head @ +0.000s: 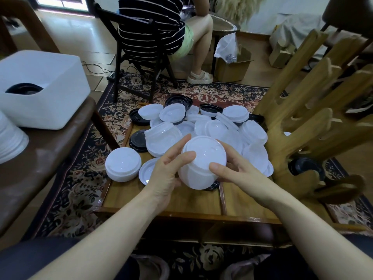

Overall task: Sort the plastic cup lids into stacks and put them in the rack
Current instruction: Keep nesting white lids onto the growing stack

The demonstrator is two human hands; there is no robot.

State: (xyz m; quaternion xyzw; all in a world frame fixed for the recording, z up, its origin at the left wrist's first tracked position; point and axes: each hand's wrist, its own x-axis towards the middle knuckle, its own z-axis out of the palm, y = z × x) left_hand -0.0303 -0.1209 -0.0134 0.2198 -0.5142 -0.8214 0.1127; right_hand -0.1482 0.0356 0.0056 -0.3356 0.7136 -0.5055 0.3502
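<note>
Two hands (167,174), lid stack (201,164) tilted.

— What can't you make out?
— The tall slotted wooden rack (302,110) runs off the right edge, and a black round plastic lid (306,166) sits half hidden in its lowest slot.
— Anything else?
— The white ribbed stack of cups (10,138) is cut by the left edge.

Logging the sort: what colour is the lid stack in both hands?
White, translucent: the lid stack, clearest in the head view.
</note>
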